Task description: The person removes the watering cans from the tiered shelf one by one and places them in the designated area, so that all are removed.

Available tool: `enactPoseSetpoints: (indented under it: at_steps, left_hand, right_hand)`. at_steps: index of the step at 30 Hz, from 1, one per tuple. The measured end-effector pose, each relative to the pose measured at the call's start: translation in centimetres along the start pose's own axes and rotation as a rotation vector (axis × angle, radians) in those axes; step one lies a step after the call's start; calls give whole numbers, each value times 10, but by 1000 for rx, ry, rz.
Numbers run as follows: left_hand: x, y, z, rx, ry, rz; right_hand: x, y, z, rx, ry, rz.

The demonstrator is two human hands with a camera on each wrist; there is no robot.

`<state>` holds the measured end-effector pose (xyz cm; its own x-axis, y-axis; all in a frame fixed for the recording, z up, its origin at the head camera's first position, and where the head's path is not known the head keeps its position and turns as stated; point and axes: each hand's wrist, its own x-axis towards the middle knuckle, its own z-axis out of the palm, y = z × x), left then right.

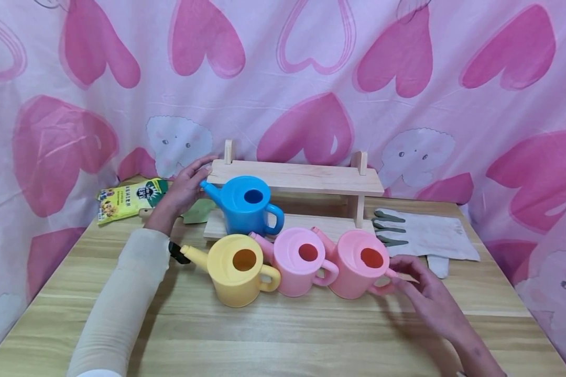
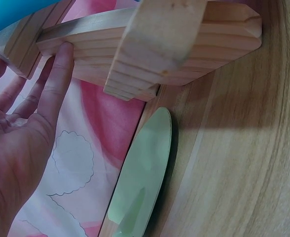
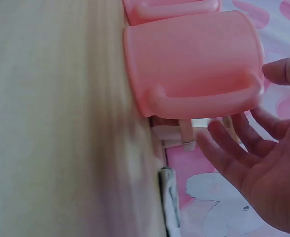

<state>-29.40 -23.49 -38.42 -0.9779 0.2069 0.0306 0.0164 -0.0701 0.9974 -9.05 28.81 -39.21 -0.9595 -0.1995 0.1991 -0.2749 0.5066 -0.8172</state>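
Observation:
My left hand touches the left end of a two-tier wooden shelf; in the left wrist view its straight fingertips meet the board's edge. A blue watering can stands at the left part of the shelf's lower board. In front, side by side, are a yellow watering can, a pink watering can and a darker pink watering can. My right hand is at the handle side of the darker pink one. Its fingers spread around the handle without gripping, the thumb near the rim in the right wrist view.
Pale gloves with green-grey fingertips lie right of the shelf. At the back left is a yellow-green packet. Beside the shelf's left end lies a light-green flat blade. A pink heart-print curtain hangs behind the wooden table.

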Motion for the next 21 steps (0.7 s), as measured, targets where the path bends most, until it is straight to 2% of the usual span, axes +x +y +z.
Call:
enactPoseSetpoints:
  at_steps: [6, 10, 16, 21]
  left_hand:
    - [-2, 0, 0, 16, 2, 7]
    - [-1, 0, 2, 22, 11, 5]
    - [0, -1, 2, -11, -1, -4]
    - [2, 0, 1, 21, 11, 6]
  right_hand:
    - [13, -18, -3, -55, 150, -99]
    - [24, -40, 1, -93, 189, -160]
    - [39, -75, 15, -125, 149, -209]
    - [52, -99, 26, -82, 20, -184]
